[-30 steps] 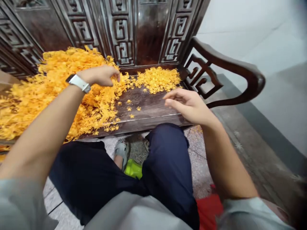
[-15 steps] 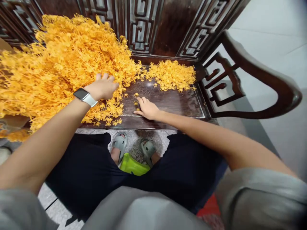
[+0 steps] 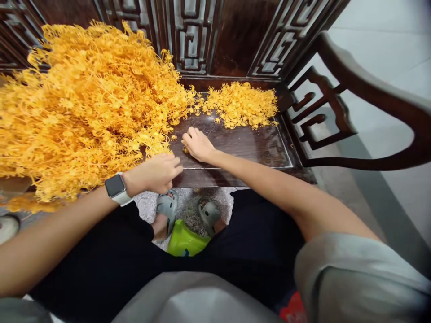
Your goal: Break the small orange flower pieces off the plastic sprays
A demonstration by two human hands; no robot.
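A large heap of yellow spidery plastic flower pieces (image 3: 101, 98) covers the left of the dark wooden bench seat (image 3: 242, 146). A smaller pile of the same pieces (image 3: 244, 105) lies at the back right. My left hand (image 3: 160, 172), below a wrist with a watch (image 3: 115, 185), is at the heap's front edge near the bench's front. Its fingers are curled, and whatever is inside is hidden. My right hand (image 3: 198, 144) rests on the seat, fingers bent inward round yellow flower pieces (image 3: 185, 149), of which a bit shows under the fingertips. One loose piece (image 3: 173, 137) lies between heap and right hand.
Behind the seat rises a carved wooden backrest (image 3: 249, 40). A curved armrest (image 3: 367, 89) bounds the right end. Below, between my sandalled feet (image 3: 167, 206), is a bright green plastic object (image 3: 185, 240). Another shoe (image 3: 8, 228) shows at the far left.
My left hand has come off the heap, toward the bench's front edge, and its fingers have curled. My right hand has shifted slightly left and closed over the loose pieces.
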